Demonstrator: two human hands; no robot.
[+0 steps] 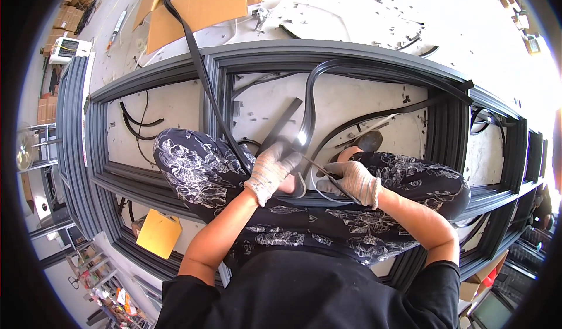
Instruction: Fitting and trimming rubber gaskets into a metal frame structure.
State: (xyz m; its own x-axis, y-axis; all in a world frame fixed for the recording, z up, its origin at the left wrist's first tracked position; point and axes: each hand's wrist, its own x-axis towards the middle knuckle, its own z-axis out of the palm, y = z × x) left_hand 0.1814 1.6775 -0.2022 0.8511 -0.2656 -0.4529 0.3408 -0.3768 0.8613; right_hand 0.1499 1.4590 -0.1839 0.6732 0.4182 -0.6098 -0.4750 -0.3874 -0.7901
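My left hand (273, 168), in a pale knit glove, is closed around black rubber sealing strip. One cut length of the strip (284, 122) sticks up past its fingers. A long glossy strip (310, 103) curves from beside the fingers to the far frame bar. My right hand (355, 182), gloved too, is closed on a thin dark pointed tool (325, 172) whose tip points toward the left hand. Its kind is unclear, possibly scissors. Another black strip (202, 74) runs from the cardboard box (196, 14) down to the left wrist.
Dark grey metal frames (216, 89) surround my crossed legs (199, 171). Strip offcuts (137, 124) and scraps lie on the pale floor inside them. A yellow card (158, 233) rests on the near left bars. At the far left stands a white boxy device (69, 49).
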